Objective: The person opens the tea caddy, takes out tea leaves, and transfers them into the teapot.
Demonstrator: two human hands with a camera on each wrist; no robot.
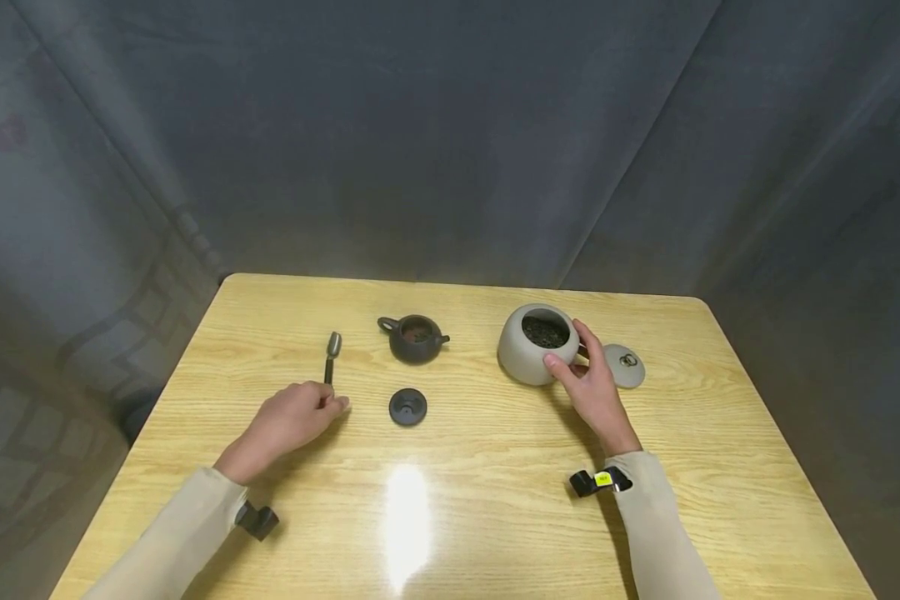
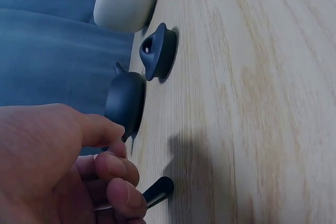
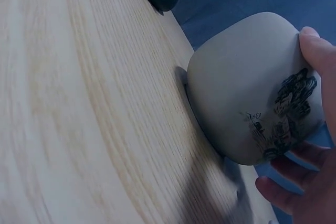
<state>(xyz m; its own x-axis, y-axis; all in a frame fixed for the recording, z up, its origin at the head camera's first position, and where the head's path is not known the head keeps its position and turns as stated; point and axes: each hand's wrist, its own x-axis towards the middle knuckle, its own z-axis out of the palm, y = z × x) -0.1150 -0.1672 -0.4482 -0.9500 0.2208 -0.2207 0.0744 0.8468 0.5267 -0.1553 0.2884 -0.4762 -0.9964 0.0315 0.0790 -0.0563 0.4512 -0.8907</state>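
Note:
My left hand [image 1: 294, 415] is at the handle of a small dark tea scoop [image 1: 333, 346], its fingers curled about it. In the left wrist view, the handle's end [image 2: 164, 184] shows beside the fingertips; where they meet the handle is partly hidden. My right hand [image 1: 594, 392] grips a round grey tea jar [image 1: 521, 360] by its rim and side, thumb in front. Dark tea leaves [image 1: 546, 332] lie inside. The right wrist view shows a painted landscape [image 3: 294, 103] on the jar's side.
Between the hands stands a dark clay teapot [image 1: 415, 350], uncovered, with its spout towards the jar. Its round lid [image 1: 407, 407] lies in front. The jar's grey lid [image 1: 626, 371] lies right of the right hand. Behind the wooden table [image 1: 480, 517] hangs a dark curtain [image 1: 420, 150].

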